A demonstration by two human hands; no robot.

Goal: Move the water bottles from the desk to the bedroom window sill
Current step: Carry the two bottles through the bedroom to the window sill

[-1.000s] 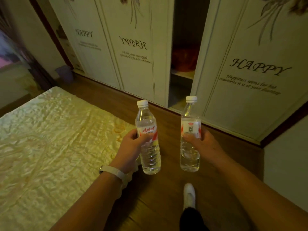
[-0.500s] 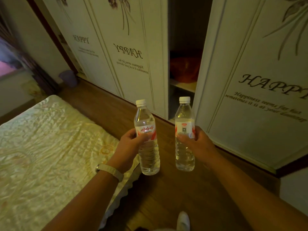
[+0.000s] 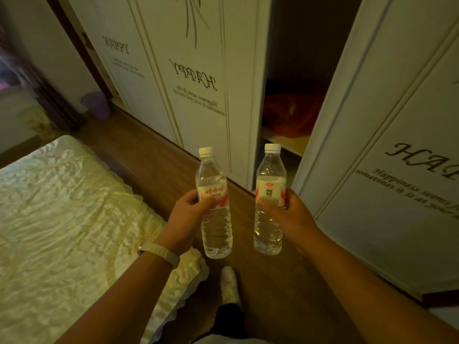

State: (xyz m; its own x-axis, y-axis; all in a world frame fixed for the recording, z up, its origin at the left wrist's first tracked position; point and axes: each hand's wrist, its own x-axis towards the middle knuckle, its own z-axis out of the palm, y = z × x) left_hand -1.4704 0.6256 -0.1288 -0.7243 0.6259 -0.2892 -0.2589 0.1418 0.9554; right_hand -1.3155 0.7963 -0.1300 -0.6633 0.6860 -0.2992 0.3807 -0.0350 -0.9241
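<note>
The left grip's (image 3: 188, 217) thumb covers the lower label of the left bottle (image 3: 215, 234). The right grip's (image 3: 290, 217) fingers are mostly hidden behind the right bottle (image 3: 269, 234), and that label's small print is too fine to read. The bed (image 3: 62, 219) runs off the left and near edges. The right door (image 3: 397, 219) has lettering cut at the right edge. In the dark wardrobe gap, a red bundle (image 3: 290, 112) is unclear. The far-left corner (image 3: 15, 70) is blurred.

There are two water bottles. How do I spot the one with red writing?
Start at the cream bed; the hand nearest it, the left hand, holds the red-lettered bottle. Its label shows big red characters, while the other bottle shows a square code.
</note>
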